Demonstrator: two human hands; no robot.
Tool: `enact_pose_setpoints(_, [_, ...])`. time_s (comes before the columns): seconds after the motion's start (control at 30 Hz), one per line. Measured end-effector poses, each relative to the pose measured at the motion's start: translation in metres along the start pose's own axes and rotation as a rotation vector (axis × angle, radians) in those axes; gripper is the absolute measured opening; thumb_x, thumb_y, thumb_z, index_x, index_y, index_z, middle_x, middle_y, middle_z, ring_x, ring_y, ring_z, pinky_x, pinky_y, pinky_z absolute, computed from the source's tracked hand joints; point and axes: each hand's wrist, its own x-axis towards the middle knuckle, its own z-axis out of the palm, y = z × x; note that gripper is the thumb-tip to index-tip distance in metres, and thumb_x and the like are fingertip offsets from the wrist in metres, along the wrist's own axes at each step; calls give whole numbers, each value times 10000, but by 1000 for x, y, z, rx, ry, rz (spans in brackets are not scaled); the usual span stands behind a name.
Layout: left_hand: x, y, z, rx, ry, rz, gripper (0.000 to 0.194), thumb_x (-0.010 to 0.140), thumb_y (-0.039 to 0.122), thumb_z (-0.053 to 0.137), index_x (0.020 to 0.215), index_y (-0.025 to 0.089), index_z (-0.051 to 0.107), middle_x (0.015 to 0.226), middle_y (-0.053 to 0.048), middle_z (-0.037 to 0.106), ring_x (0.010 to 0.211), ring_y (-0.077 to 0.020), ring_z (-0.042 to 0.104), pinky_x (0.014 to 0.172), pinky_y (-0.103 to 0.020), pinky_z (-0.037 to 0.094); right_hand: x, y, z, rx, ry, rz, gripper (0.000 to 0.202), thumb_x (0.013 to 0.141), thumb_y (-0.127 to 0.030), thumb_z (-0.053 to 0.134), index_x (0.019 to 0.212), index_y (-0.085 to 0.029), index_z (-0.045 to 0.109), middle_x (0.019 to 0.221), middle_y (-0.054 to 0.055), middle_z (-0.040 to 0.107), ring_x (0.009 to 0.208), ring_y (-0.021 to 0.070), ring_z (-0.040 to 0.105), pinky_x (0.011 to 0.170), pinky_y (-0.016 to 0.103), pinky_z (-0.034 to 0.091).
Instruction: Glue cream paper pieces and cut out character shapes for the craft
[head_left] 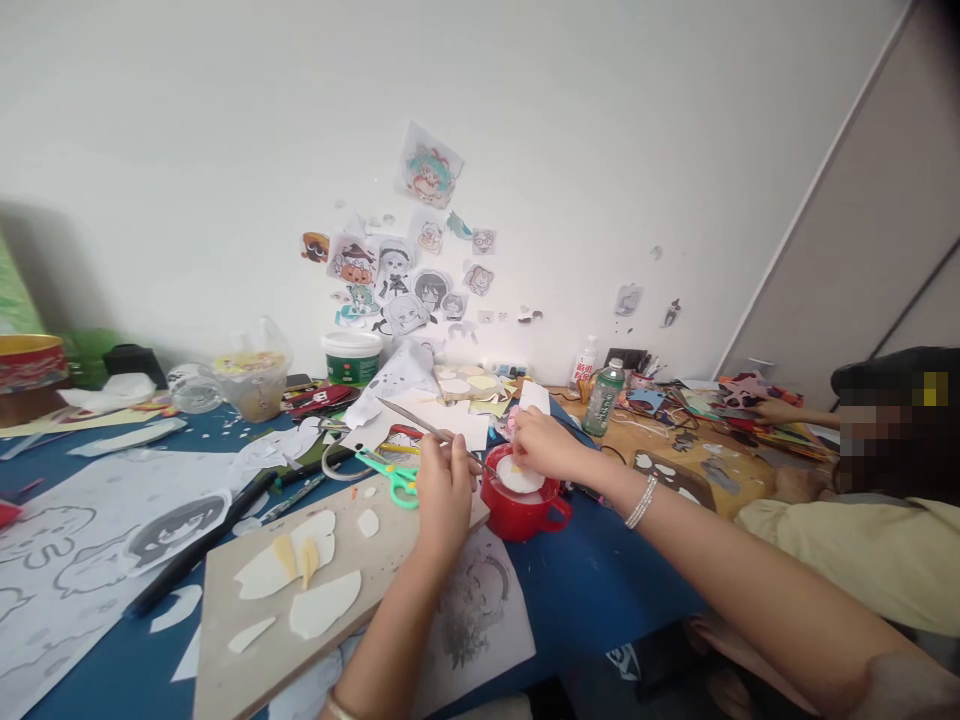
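My left hand (444,485) is closed round a long thin metal tool (409,415), whose lower end reaches to the rim of a red mug (517,515). Over the mug, my right hand (541,445) has its fingers pinched together at a white round surface (519,476) inside it; what they hold is too small to make out. White and yellow cut pieces (324,605) lie on a grey-beige board (247,680) left of my left forearm. Teal-handled scissors (401,483) rest at the board's far edge.
Printed sheets (67,560) and a black marker-like rod (199,545) lie left. Behind stand a green-and-white tub (352,357), a plastic cup (253,385) and a green bottle (604,398). Another person in a yellow top (825,540) sits at the right by a wooden surface (720,465).
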Motion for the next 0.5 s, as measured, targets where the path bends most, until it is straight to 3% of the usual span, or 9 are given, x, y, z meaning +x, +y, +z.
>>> enact_pose_setpoints(0.23, [-1, 0, -1, 45, 11, 9, 187, 866, 406, 386, 797, 234, 357, 485, 71, 529, 379, -110, 471, 415, -228, 384, -2, 7, -20, 253, -259, 163, 139, 719, -148, 572, 694, -147, 709, 704, 39, 652, 725, 148, 536, 628, 217, 352])
enact_pose_setpoints(0.5, [-1, 1, -1, 50, 32, 19, 185, 875, 400, 373, 797, 233, 353, 494, 72, 527, 382, -100, 468, 419, -217, 389, -8, 4, -25, 145, -285, 252, 138, 706, -137, 579, 780, -121, 694, 803, 79, 666, 767, 168, 556, 614, 220, 335])
